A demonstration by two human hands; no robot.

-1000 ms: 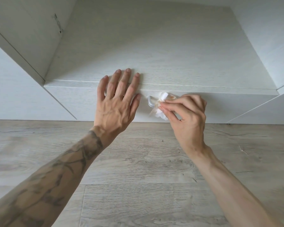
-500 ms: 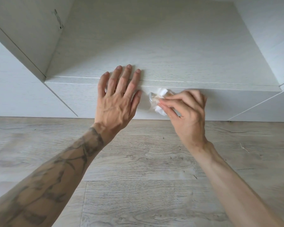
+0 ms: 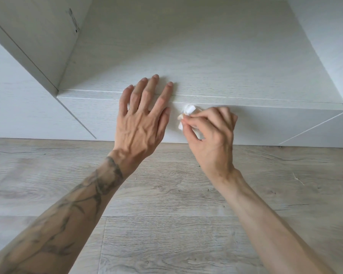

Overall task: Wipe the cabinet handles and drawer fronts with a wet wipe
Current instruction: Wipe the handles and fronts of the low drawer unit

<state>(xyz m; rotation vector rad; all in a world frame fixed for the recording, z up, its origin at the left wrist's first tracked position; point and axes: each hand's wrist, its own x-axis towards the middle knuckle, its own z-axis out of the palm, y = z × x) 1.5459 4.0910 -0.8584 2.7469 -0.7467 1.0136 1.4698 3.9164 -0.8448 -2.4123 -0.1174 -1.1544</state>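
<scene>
Right hand [image 3: 212, 135] pinches bunched wet wipe [image 3: 187, 111] against the handle spot on the drawer front [image 3: 265, 123]; handle itself hidden. Left hand [image 3: 141, 123] flat, fingers spread, bracing. Mid-task; remaining fronts look undone.

A crumpled white wet wipe [image 3: 187, 115] is bunched against the upper part of a pale, wood-grained drawer front [image 3: 99, 117], just below its top edge. The wipe wraps whatever handle sits there, so the handle itself cannot be made out. The drawer front is closed and upright, flush with the white panels on either side, its lower edge meeting the floor line.
</scene>
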